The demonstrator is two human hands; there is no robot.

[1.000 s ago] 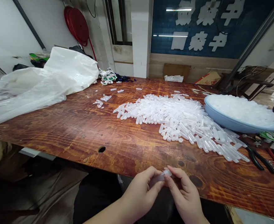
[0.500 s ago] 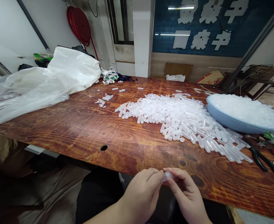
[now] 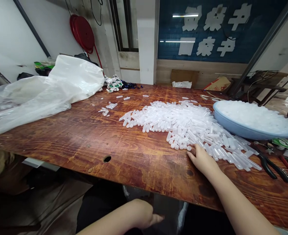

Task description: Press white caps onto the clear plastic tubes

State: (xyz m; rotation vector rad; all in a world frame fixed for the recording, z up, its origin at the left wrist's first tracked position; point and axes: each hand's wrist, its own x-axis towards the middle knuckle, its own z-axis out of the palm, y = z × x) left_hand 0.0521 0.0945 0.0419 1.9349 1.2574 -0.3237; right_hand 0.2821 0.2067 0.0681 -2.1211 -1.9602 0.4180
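A wide pile of translucent white plastic tubes lies on the brown wooden table. My right hand reaches to the near edge of the pile, its fingertips at the short pieces there; whether they grip one is hidden. Below the table's front edge, over my lap, is my left hand, fingers pointing right and mostly turned from view, so what it holds, if anything, cannot be seen.
A blue basin heaped with white pieces stands at the right, with black-handled pliers in front. A large white plastic bag covers the left back. A hole pierces the tabletop near the front edge.
The hands have come apart. My right hand has moved forward to the pile, and my left hand has dropped below the table edge. The small clear piece between them is out of sight.
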